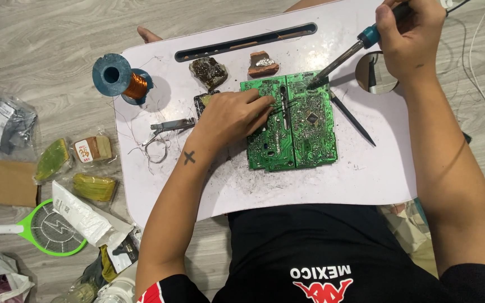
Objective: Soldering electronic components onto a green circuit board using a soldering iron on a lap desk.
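Note:
A green circuit board (301, 132) lies on a white lap tray (366, 168). My left hand (228, 115) rests on the board's left part, fingers pinching a thin dark wire near a slot in the board. My right hand (411, 36) grips a soldering iron (343, 59) with a blue collar; its tip touches the board's upper right edge.
On the tray sit a blue spool of copper wire (120, 78), a dark rosin lump (209, 72), a brown lump with solder (263, 63), metal tweezers (172, 125) and a thin black probe (352, 118). Plastic bags (74, 160) and a green racket-shaped swatter (43, 227) lie on the wooden floor at left.

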